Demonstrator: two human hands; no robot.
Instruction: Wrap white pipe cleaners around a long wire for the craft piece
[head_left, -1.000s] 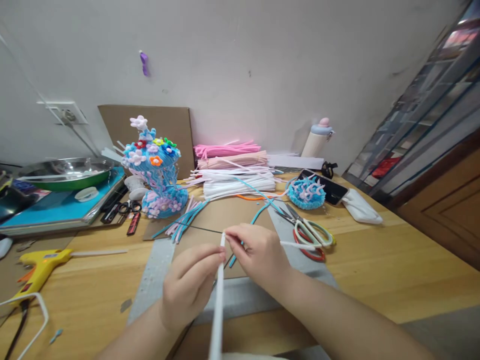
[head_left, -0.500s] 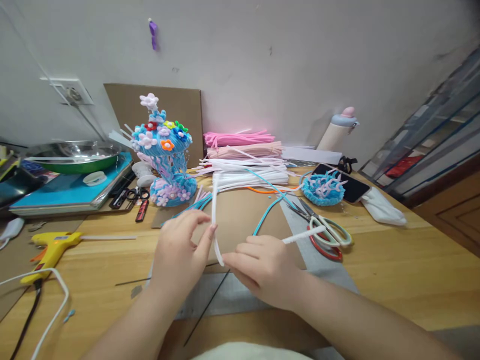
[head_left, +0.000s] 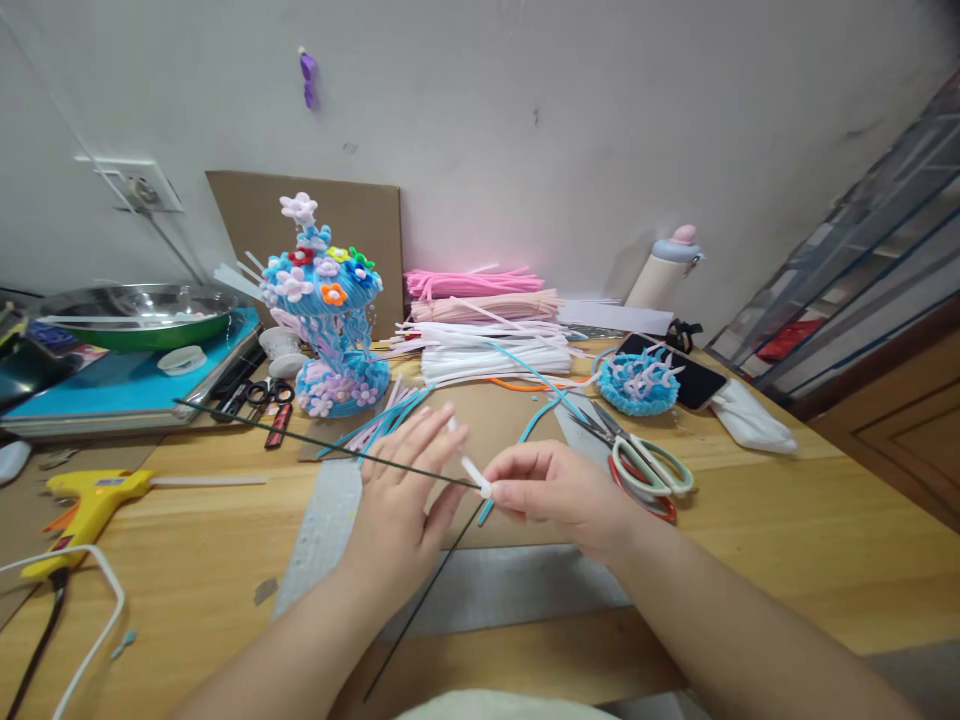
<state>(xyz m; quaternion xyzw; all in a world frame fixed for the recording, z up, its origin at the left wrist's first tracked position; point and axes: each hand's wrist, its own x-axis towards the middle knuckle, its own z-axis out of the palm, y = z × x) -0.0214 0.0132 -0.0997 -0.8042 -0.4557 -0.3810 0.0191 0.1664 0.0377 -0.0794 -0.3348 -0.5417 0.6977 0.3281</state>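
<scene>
My right hand (head_left: 547,490) pinches a white pipe cleaner (head_left: 471,468) at a small curled end, over the cardboard sheet. From that curl a thin dark green wire (head_left: 322,441) runs up to the left, crossing in front of my left hand. My left hand (head_left: 409,490) has its fingers spread beside the white piece, its thumb close to the curl; no firm hold shows. A second dark wire (head_left: 420,608) lies slanting below my hands. Light blue pipe cleaners (head_left: 536,415) lie on the cardboard (head_left: 487,405) behind them.
Scissors (head_left: 649,465) and a blue round piece (head_left: 637,385) lie to the right. A decorated blue flower model (head_left: 330,300) stands back left, near bundled pipe cleaners (head_left: 495,355). A yellow glue gun (head_left: 94,510) lies at left, a bottle (head_left: 664,270) stands back right.
The white pipe cleaner, long and extending past my right hand before, now shows as a short piece with a curled end. The dark wire has risen across my left hand, whose fingers have spread.
</scene>
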